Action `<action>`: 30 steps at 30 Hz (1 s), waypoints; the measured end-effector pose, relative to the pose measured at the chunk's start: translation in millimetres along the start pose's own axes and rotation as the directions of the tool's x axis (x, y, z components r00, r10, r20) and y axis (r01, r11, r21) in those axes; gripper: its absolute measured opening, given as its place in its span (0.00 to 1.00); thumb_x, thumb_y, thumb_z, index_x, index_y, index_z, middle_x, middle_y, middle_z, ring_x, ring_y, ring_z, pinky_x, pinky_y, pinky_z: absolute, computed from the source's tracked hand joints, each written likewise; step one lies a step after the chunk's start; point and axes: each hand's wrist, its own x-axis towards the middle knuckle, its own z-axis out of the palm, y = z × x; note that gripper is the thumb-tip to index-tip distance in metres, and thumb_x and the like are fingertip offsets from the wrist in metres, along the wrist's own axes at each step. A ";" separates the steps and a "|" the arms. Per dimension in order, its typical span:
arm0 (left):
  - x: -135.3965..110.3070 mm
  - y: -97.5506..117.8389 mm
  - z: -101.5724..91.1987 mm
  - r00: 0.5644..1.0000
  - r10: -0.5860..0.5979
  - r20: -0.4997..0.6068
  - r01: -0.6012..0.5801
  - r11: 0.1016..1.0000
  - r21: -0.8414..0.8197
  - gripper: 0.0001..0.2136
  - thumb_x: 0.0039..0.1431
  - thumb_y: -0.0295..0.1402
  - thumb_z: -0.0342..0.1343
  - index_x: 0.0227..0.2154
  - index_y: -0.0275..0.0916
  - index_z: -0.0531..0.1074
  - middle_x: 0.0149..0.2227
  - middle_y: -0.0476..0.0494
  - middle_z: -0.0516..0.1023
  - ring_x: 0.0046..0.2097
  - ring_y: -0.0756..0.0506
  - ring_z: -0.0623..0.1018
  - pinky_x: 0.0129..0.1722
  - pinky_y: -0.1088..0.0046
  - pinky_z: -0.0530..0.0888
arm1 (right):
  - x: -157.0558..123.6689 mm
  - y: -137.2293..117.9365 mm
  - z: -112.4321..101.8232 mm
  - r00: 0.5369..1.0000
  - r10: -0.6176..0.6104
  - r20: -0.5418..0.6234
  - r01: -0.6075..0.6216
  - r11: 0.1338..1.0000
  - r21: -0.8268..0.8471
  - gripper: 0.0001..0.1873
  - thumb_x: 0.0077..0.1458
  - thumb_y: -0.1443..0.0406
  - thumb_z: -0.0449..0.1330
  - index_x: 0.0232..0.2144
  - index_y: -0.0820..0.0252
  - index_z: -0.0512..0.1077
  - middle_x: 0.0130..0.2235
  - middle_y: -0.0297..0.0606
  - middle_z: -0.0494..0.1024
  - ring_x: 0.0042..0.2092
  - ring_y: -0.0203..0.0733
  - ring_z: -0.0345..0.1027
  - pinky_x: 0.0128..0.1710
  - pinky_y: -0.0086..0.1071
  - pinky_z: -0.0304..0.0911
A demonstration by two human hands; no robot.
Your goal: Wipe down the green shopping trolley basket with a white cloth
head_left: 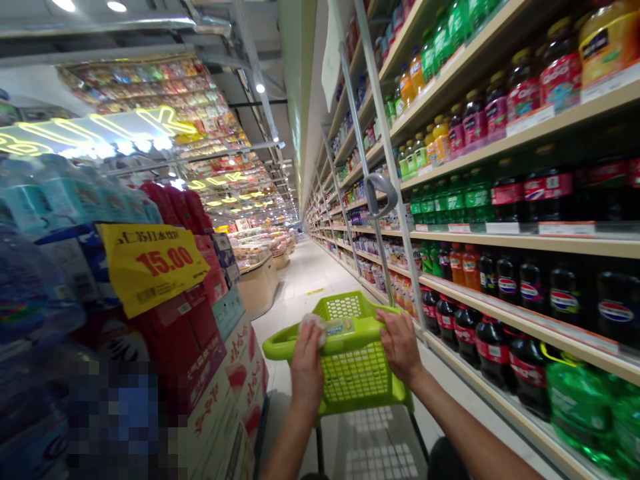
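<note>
A lime-green shopping cart with a meshed plastic basket stands in front of me in the aisle. My left hand is closed on a crumpled white wipe or tissue, pressed against the cart handle left of its middle. Over the right end of the handle curl the fingers of my right hand; no other thing shows in it. A small label sits on the handle between the hands. Under the basket, the cart's dark legs reach down toward the floor.
Tall shelves of soda bottles run along the right, with a metal ladder leaning on them. Stacked drink cartons with a yellow price sign crowd the left. Wooden display bins flank the pale aisle floor ahead.
</note>
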 end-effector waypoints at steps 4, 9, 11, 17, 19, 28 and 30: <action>3.1 24.4 15.3 0.977 0.203 0.064 -0.200 0.978 -0.055 0.21 0.54 0.18 0.40 0.49 0.40 0.64 0.53 0.43 0.66 0.58 0.45 0.60 0.53 0.60 0.66 | 0.1 3.4 -1.4 1.000 -0.014 0.022 0.014 1.000 0.002 0.19 0.56 0.67 0.43 0.50 0.58 0.58 0.40 0.38 0.71 0.44 0.43 0.62 0.52 0.47 0.45; -6.7 -35.1 -19.6 0.999 -0.035 -0.028 0.037 0.997 0.065 0.23 0.51 0.18 0.41 0.49 0.43 0.65 0.53 0.45 0.66 0.56 0.45 0.64 0.54 0.61 0.65 | 0.4 6.2 -3.9 1.000 -0.003 0.029 0.003 1.000 -0.006 0.18 0.56 0.67 0.43 0.48 0.58 0.60 0.41 0.38 0.71 0.45 0.43 0.62 0.52 0.46 0.45; -9.5 -45.4 -25.4 0.993 -0.091 -0.070 0.097 0.991 0.091 0.23 0.52 0.19 0.41 0.49 0.42 0.64 0.53 0.43 0.66 0.56 0.45 0.64 0.54 0.60 0.64 | 0.5 5.9 -3.8 1.000 -0.005 0.022 0.006 1.000 -0.009 0.17 0.56 0.66 0.43 0.48 0.59 0.60 0.41 0.38 0.71 0.45 0.43 0.62 0.53 0.46 0.45; -8.5 -16.4 -6.2 0.989 0.147 0.005 -0.147 0.989 0.009 0.22 0.54 0.18 0.40 0.50 0.41 0.62 0.55 0.44 0.64 0.58 0.46 0.60 0.55 0.62 0.63 | -0.8 7.5 -3.4 1.000 -0.002 0.006 0.002 1.000 -0.018 0.18 0.56 0.66 0.43 0.49 0.58 0.60 0.39 0.38 0.72 0.43 0.43 0.63 0.52 0.47 0.47; -9.4 -23.0 -9.2 0.995 0.101 -0.026 -0.100 0.993 0.061 0.24 0.53 0.18 0.40 0.51 0.42 0.61 0.55 0.44 0.64 0.58 0.46 0.60 0.55 0.62 0.64 | -1.2 8.0 -3.8 1.000 -0.005 0.011 0.005 1.000 -0.021 0.18 0.56 0.66 0.43 0.49 0.57 0.60 0.40 0.38 0.72 0.44 0.43 0.63 0.52 0.47 0.47; -7.0 11.6 8.8 0.977 0.215 0.009 -0.214 0.973 -0.084 0.24 0.55 0.19 0.40 0.54 0.45 0.58 0.55 0.45 0.63 0.58 0.45 0.59 0.55 0.61 0.65 | -0.2 7.5 -3.6 1.000 0.001 -0.006 -0.001 0.999 -0.046 0.17 0.56 0.66 0.43 0.48 0.56 0.61 0.40 0.38 0.72 0.44 0.43 0.64 0.52 0.48 0.48; -7.7 5.5 5.8 0.974 0.226 0.009 -0.225 0.972 -0.073 0.25 0.54 0.18 0.40 0.54 0.44 0.58 0.55 0.45 0.64 0.58 0.45 0.59 0.55 0.60 0.64 | -0.5 8.1 -4.1 1.000 0.002 -0.002 -0.002 0.999 -0.046 0.18 0.56 0.66 0.43 0.48 0.56 0.61 0.40 0.37 0.72 0.44 0.43 0.64 0.52 0.48 0.48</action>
